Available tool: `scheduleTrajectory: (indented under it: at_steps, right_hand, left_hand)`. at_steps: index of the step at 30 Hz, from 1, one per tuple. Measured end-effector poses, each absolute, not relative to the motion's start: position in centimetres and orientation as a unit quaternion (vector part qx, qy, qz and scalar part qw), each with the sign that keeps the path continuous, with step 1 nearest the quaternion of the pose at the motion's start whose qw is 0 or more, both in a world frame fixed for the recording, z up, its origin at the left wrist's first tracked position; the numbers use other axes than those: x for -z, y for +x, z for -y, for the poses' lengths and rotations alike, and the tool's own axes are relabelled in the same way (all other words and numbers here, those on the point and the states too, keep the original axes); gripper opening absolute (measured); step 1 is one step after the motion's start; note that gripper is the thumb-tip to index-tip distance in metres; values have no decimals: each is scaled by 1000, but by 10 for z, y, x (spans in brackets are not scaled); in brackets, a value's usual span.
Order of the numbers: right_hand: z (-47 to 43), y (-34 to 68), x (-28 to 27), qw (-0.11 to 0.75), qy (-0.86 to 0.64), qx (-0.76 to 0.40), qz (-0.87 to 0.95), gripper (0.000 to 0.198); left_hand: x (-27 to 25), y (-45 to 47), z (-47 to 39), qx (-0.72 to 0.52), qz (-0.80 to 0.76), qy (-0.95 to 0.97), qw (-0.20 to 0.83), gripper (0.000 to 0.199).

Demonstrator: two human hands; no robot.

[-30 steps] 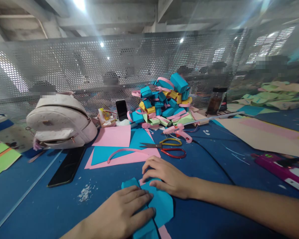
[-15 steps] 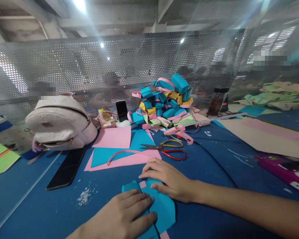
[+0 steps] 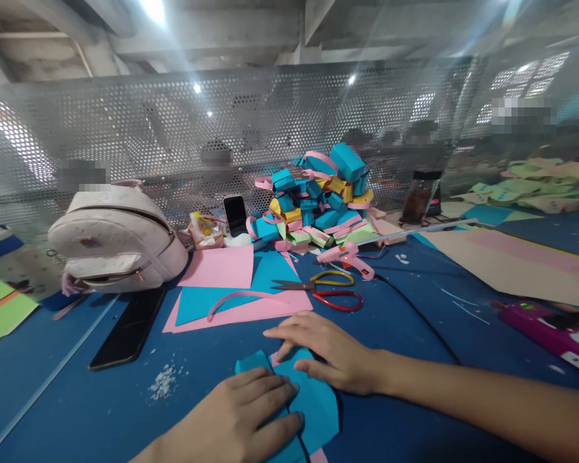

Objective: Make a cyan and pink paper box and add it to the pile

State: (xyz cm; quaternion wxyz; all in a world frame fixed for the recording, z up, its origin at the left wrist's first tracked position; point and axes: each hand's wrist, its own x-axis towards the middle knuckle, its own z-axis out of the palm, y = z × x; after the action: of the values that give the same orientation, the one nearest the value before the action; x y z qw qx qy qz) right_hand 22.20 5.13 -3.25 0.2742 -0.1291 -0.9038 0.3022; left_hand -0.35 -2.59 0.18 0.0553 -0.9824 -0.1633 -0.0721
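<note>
Fingers are spread, ungripping, on blue paper, near centre.
The paper's left side is pressed by the flat left hand; its far end is apparently touched by the loosely bent right hand. Left folds seem done; the right flap is not yet folded. Folded pieces are heaped far off.

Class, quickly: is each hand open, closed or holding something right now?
Left hand: open, fingers laid over the blue paper.
Right hand: open, fingers apart at the paper's far edge.
</note>
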Motion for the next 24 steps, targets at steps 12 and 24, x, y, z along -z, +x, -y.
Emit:
scheduleTrajectory:
  at_steps: [12,24]
  right_hand:
    - [-51,222,31,274,-110,-281,913,55]
    - [-49,220,32,268,-112,-284,913,55]
  left_hand:
    - [0,-4,25,94,163,-981,46,32]
    - [-2,-4,27,74,167,-983,34,34]
